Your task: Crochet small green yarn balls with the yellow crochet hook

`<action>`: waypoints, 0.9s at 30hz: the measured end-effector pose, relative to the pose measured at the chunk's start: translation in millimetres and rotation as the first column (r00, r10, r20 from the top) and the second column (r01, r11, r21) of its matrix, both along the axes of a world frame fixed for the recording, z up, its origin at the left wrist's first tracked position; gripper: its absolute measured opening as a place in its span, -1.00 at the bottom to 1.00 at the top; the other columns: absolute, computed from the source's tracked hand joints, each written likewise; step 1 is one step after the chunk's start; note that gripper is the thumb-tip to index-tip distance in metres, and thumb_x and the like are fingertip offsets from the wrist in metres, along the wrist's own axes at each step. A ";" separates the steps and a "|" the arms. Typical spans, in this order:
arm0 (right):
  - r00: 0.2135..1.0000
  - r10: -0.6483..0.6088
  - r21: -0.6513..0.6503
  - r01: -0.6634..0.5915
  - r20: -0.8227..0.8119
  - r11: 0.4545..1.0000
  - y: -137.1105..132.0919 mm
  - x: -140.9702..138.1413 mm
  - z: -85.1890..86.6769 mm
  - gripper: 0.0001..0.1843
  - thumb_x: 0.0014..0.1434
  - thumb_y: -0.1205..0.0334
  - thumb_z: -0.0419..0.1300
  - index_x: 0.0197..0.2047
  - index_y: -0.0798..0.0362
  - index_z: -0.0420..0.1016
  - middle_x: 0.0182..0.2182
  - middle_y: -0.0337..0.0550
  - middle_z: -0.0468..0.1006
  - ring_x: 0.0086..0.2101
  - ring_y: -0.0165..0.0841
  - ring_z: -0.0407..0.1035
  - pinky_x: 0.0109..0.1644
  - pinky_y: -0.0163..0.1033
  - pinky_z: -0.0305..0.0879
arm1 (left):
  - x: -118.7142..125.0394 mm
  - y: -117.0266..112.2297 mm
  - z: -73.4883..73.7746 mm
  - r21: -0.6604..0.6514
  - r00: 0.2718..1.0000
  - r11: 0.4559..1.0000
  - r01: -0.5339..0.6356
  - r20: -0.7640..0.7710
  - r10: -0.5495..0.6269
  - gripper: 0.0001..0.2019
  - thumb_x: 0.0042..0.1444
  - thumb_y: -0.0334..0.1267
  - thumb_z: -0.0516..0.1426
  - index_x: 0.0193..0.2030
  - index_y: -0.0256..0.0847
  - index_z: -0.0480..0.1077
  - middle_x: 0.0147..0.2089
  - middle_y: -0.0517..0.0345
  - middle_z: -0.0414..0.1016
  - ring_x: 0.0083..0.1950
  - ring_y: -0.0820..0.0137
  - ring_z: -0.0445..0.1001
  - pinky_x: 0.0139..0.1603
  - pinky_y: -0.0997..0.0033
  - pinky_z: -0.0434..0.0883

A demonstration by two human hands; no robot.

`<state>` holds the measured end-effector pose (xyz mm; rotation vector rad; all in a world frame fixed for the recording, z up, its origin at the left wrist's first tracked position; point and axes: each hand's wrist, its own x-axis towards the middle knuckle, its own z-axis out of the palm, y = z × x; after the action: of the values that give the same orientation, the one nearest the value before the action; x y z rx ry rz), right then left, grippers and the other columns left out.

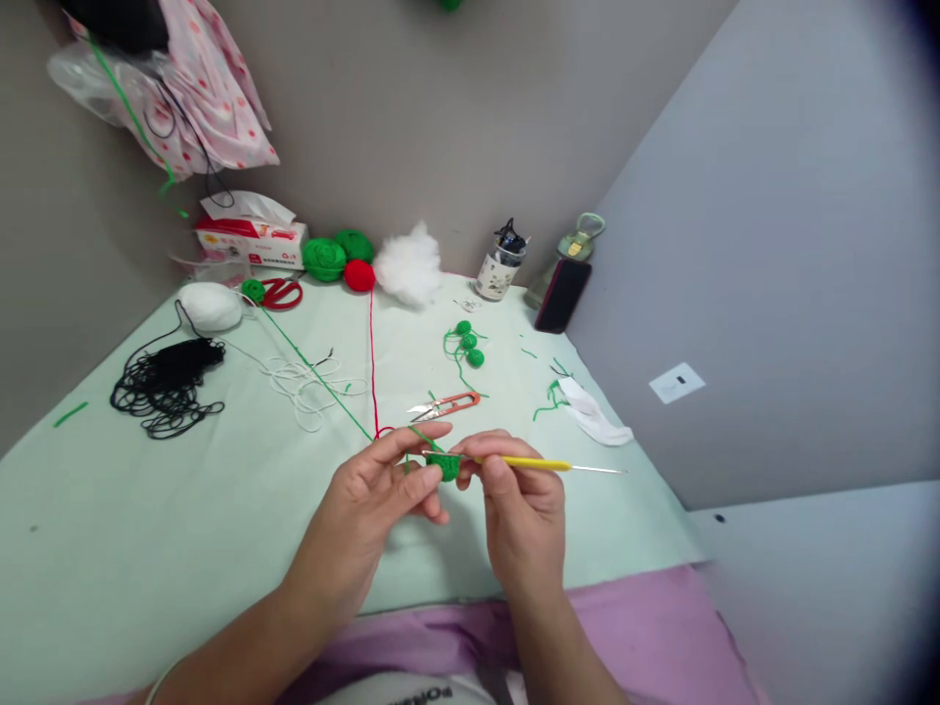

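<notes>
Green crochet (445,469) sits pinched between the left hand's (378,485) thumb and fingers, above the table (220,558). The right hand (525,509) grips a yellow hook (533,463), its far tip touching the work. Orange snips (441,404) lie just beyond the hands, three green balls (469,342) farther back.

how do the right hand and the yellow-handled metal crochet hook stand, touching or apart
Touching. The head view shows the right hand gripping the yellow-handled metal crochet hook, its thumb lying across the handle.
</notes>
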<state>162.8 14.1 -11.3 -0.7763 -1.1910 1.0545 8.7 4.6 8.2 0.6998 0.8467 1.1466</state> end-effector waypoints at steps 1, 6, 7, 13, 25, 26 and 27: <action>1.000 0.002 0.002 -0.002 -0.003 1.000 0.1 0.0 0.1 -0.83 0.39 0.20 0.24 -0.14 -0.09 0.71 -0.28 -0.18 0.63 -0.32 -0.38 0.47 -0.25 -0.24 0.41 | -0.5 0.0 1.2 -0.007 1.000 1.000 -0.001 0.001 0.001 -0.70 0.12 -0.21 0.40 0.01 -0.05 0.66 -0.36 0.23 0.56 -0.40 0.49 0.46 -0.26 0.48 0.46; 0.997 0.004 -0.053 -0.008 -0.071 0.999 0.6 -1.9 3.7 -0.83 0.36 0.13 0.27 -0.21 -0.06 0.69 -0.32 -0.18 0.63 -0.40 -0.41 0.46 -0.31 -0.27 0.44 | -2.4 1.0 5.0 -0.023 0.998 0.999 0.046 0.034 -0.045 -0.77 0.15 -0.22 0.38 -0.03 -0.06 0.66 -0.42 0.23 0.57 -0.38 0.46 0.49 -0.21 0.46 0.44; 0.995 0.004 -0.075 -0.012 -0.098 0.997 0.8 -2.4 5.2 -0.82 0.35 0.10 0.28 -0.23 -0.05 0.68 -0.33 -0.19 0.63 -0.44 -0.42 0.44 -0.34 -0.27 0.44 | -2.6 1.0 5.0 -0.024 0.998 0.998 0.053 0.039 -0.052 -0.77 0.15 -0.22 0.38 -0.04 -0.06 0.67 -0.42 0.23 0.58 -0.37 0.46 0.50 -0.20 0.45 0.44; 0.975 0.060 -0.140 -0.092 -0.214 0.986 2.8 -1.4 12.0 -0.78 0.35 0.08 0.27 -0.28 0.00 0.62 -0.39 -0.19 0.64 -0.52 -0.46 0.43 -0.40 -0.31 0.43 | -2.2 1.2 4.5 -0.009 0.998 0.998 0.063 0.026 -0.063 -0.81 0.18 -0.22 0.35 -0.06 -0.05 0.67 -0.42 0.25 0.53 -0.37 0.46 0.50 -0.19 0.44 0.43; 0.905 -0.212 0.335 0.083 0.369 0.938 -15.8 6.0 13.3 -0.71 0.44 0.38 0.06 0.00 -0.09 0.58 -0.22 -0.10 0.67 -0.25 -0.26 0.57 -0.19 -0.09 0.54 | -3.6 -2.2 0.1 0.094 0.987 0.995 -0.041 -0.151 0.055 -0.76 0.16 -0.22 0.37 -0.02 0.01 0.67 -0.33 0.26 0.49 -0.36 0.47 0.50 -0.20 0.45 0.50; 0.870 -0.244 0.402 0.059 0.428 0.914 -16.5 6.3 12.1 -0.68 0.42 0.41 0.07 0.06 -0.11 0.57 -0.21 -0.09 0.67 -0.21 -0.23 0.58 -0.18 -0.07 0.54 | -2.5 -2.2 0.6 0.098 0.984 0.993 -0.063 -0.158 0.078 -0.75 0.13 -0.24 0.39 -0.02 0.01 0.68 -0.32 0.26 0.48 -0.35 0.47 0.49 -0.21 0.46 0.51; 0.830 -0.285 0.465 0.035 0.480 0.885 -16.7 6.6 10.2 -0.65 0.40 0.42 0.09 0.11 -0.11 0.55 -0.20 -0.08 0.67 -0.18 -0.22 0.59 -0.18 -0.07 0.55 | -1.2 -2.1 1.4 0.102 0.984 0.991 -0.084 -0.151 0.099 -0.72 0.10 -0.27 0.41 -0.02 0.02 0.68 -0.32 0.27 0.48 -0.35 0.47 0.48 -0.24 0.47 0.51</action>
<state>169.4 -2.6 -1.1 -0.8183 -1.7328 0.3839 7.5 2.5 9.5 0.8447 0.9683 1.2325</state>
